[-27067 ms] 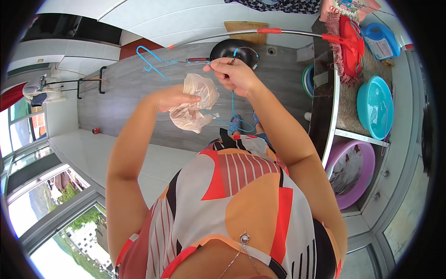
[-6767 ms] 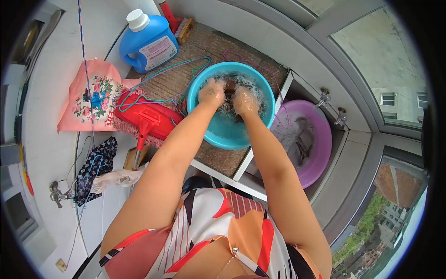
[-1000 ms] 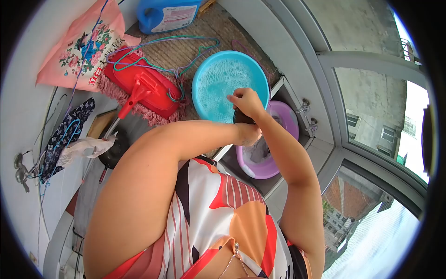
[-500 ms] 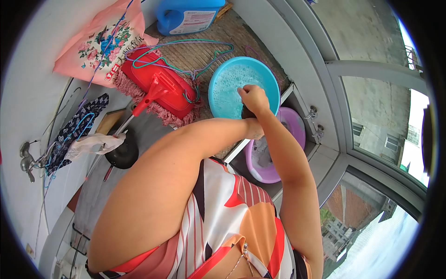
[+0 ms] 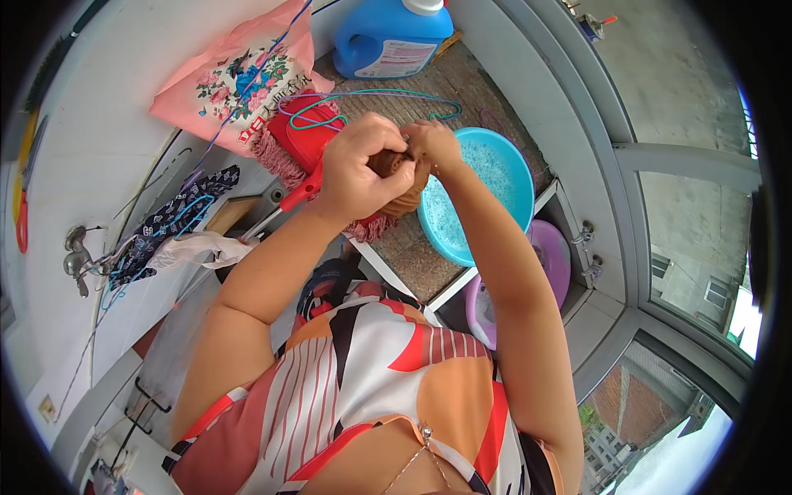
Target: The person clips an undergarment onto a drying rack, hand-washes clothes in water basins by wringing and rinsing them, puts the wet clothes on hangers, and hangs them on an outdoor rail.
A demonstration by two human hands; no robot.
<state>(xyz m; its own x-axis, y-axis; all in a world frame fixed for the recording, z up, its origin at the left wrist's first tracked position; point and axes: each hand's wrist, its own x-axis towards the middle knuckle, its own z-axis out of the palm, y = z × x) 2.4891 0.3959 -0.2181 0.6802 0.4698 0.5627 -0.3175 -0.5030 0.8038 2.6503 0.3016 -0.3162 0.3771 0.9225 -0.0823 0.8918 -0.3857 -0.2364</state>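
A bunched brown cloth hangs between my two hands, just left of the blue basin's rim. My left hand curls around its upper part, thumb and fingers closed on it. My right hand pinches the same cloth from the right side, close to the left fingers. What kind of cloth piece it is cannot be made out. The round blue basin beside my right forearm holds foamy, soapy water. The red mop head lies behind my left hand, partly covered by it.
A purple basin sits lower, behind my right arm. Thin hangers lie near a blue jug. A pink flowered bag leans at the wall. A tap and hanging cloths are left; windows line the right.
My hands have risen out from over the blue basin and shifted left, with the brown cloth now in plain sight between them. The view has also shifted, so the left arm is bent.
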